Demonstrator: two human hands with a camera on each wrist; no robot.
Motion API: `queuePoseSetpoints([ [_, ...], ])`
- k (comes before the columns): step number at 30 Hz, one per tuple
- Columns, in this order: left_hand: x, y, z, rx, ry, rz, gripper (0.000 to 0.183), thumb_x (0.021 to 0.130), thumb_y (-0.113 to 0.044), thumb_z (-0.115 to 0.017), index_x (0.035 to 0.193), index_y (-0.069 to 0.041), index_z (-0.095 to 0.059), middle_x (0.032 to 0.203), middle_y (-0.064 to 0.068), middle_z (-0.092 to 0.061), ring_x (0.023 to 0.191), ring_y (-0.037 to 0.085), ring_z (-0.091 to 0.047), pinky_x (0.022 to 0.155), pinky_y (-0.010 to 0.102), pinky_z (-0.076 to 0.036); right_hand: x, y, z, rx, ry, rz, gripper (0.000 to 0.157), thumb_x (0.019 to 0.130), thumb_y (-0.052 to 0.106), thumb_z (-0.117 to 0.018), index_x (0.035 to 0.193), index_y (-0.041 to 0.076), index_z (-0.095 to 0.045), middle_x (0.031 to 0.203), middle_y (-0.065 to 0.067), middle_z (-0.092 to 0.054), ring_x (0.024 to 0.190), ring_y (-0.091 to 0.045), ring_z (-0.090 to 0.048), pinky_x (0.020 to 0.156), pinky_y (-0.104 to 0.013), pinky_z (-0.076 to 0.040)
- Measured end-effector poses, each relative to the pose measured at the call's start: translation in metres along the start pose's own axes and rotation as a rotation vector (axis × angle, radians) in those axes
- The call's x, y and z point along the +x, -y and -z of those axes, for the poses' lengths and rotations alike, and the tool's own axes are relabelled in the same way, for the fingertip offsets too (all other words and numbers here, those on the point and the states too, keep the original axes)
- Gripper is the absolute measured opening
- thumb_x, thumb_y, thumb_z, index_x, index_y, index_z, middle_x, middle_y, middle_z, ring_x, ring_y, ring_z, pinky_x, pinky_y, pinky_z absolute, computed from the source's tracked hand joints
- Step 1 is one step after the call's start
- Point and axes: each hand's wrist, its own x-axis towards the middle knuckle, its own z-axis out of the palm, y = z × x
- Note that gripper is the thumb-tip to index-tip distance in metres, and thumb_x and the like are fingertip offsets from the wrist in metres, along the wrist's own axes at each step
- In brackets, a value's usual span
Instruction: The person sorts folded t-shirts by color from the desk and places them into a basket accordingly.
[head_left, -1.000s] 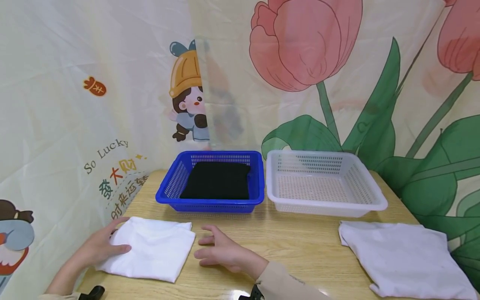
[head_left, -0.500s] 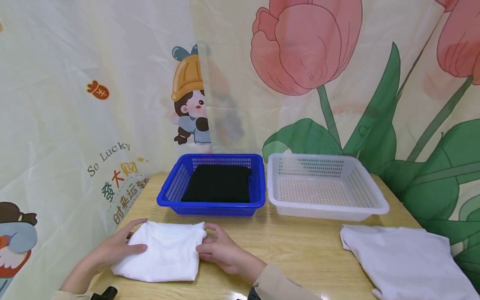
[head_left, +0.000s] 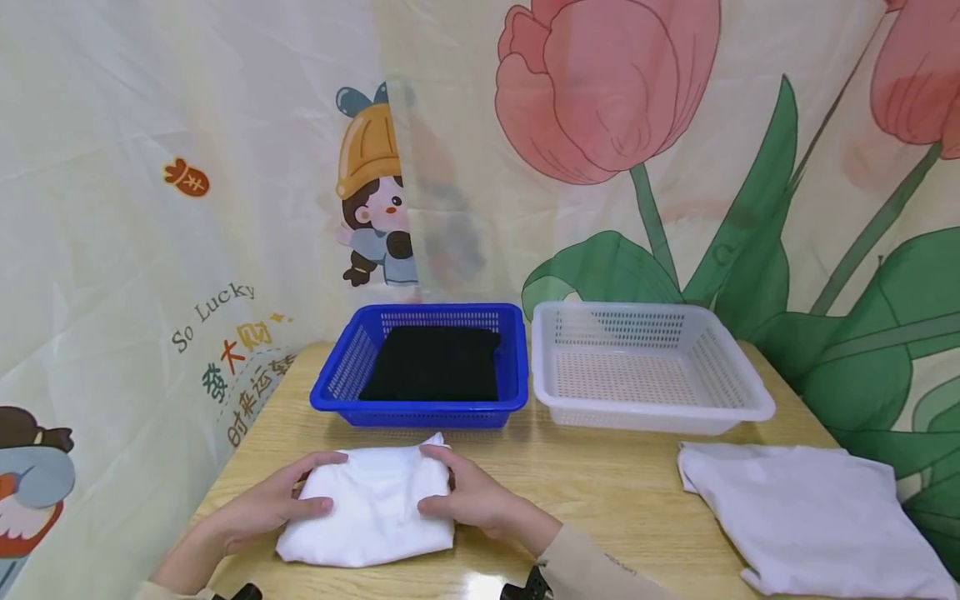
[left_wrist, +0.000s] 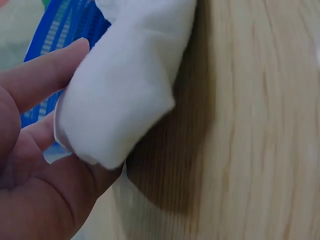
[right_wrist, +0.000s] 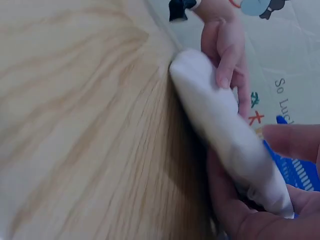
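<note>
A folded white cloth garment [head_left: 375,508] is held between both hands over the near left part of the table. My left hand [head_left: 281,504] grips its left side, thumb on top and fingers at the far edge and beneath. At its right side my right hand [head_left: 476,500] grips the same way. Both wrist views show the white garment [left_wrist: 125,75] [right_wrist: 225,130] tilted, with a dark shadow under it on the wood. Beyond it stands a blue basket [head_left: 420,407] with a folded black garment [head_left: 435,362] inside. The fingers under the cloth are partly hidden in the head view.
A white basket [head_left: 652,414] stands right of the blue one at the back of the wooden table [head_left: 585,500]. Another white garment [head_left: 810,517] lies at the table's right edge. A printed curtain [head_left: 465,167] hangs close behind the baskets.
My right hand has come to the white garment's right side and taken hold. Both hands have moved it rightward, and it looks narrower and bunched between them.
</note>
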Motion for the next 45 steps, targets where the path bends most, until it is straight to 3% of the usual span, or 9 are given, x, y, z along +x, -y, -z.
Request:
queuePoseSetpoints([
  [5,0.01,-0.014,-0.023,-0.018,0.005,-0.032,0.081,0.097,-0.021,-0.08,0.164,-0.009,-0.035,0.17,0.03,-0.019,0.148,0.056,-0.031,0.112,0.062,-0.044,-0.01,-0.006,0.026,-0.002,-0.032,-0.01,0.082,0.089,-0.001,-0.081,0.16,0.012,-0.044,0.166,-0.024,-0.032,0.141,-0.037,-0.046,0.104,-0.048,-0.056],
  [11,0.03,-0.031,-0.056,-0.031,0.0,-0.088,0.084,0.092,-0.018,-0.085,0.162,-0.007,-0.038,0.167,0.029,-0.028,0.144,0.046,-0.04,0.11,0.051,-0.046,-0.032,-0.004,0.058,0.011,-0.033,-0.012,0.079,0.091,0.002,-0.079,0.16,0.007,-0.042,0.158,-0.027,-0.038,0.129,-0.035,-0.054,0.095,-0.043,-0.059],
  [17,0.049,-0.054,-0.088,-0.107,-0.014,-0.134,0.085,0.09,-0.014,-0.086,0.161,-0.01,-0.04,0.162,0.025,-0.038,0.139,0.043,-0.048,0.104,0.047,-0.052,-0.058,0.009,0.096,-0.07,-0.022,0.012,0.081,0.094,0.007,-0.078,0.164,0.014,-0.038,0.155,-0.027,-0.039,0.123,-0.032,-0.059,0.093,-0.042,-0.059],
  [24,0.062,-0.101,-0.12,-0.204,0.02,-0.155,0.084,0.091,-0.011,-0.085,0.162,-0.016,-0.039,0.16,0.023,-0.038,0.115,0.035,-0.065,0.09,0.046,-0.061,-0.1,0.026,0.145,-0.094,-0.024,0.03,0.083,0.098,0.01,-0.076,0.167,0.016,-0.031,0.155,-0.028,-0.037,0.125,-0.031,-0.055,0.095,-0.039,-0.057],
  [34,0.077,-0.172,-0.155,-0.229,0.077,-0.231,0.081,0.09,-0.012,-0.087,0.158,-0.028,-0.046,0.15,0.018,-0.05,0.11,0.031,-0.069,0.086,0.045,-0.063,-0.164,0.059,0.199,-0.076,-0.019,0.028,0.08,0.104,0.008,-0.065,0.17,0.018,-0.021,0.166,-0.027,-0.021,0.128,-0.028,-0.058,0.095,-0.041,-0.06],
  [41,0.117,-0.216,-0.171,-0.21,0.036,-0.299,0.081,0.09,-0.012,-0.087,0.157,-0.032,-0.046,0.151,0.013,-0.049,0.108,0.032,-0.069,0.086,0.045,-0.063,-0.179,0.081,0.244,-0.166,-0.107,0.078,0.077,0.106,0.006,-0.061,0.17,0.024,-0.022,0.172,-0.018,-0.006,0.13,-0.009,-0.05,0.097,-0.029,-0.057],
  [45,0.147,-0.234,-0.179,-0.194,-0.007,-0.305,0.083,0.088,-0.015,-0.089,0.157,-0.036,-0.047,0.149,0.008,-0.051,0.112,0.029,-0.067,0.089,0.044,-0.061,-0.179,0.089,0.273,-0.26,-0.162,0.102,0.077,0.107,0.007,-0.06,0.171,0.026,-0.022,0.172,-0.02,-0.003,0.125,-0.009,-0.051,0.093,-0.029,-0.058],
])
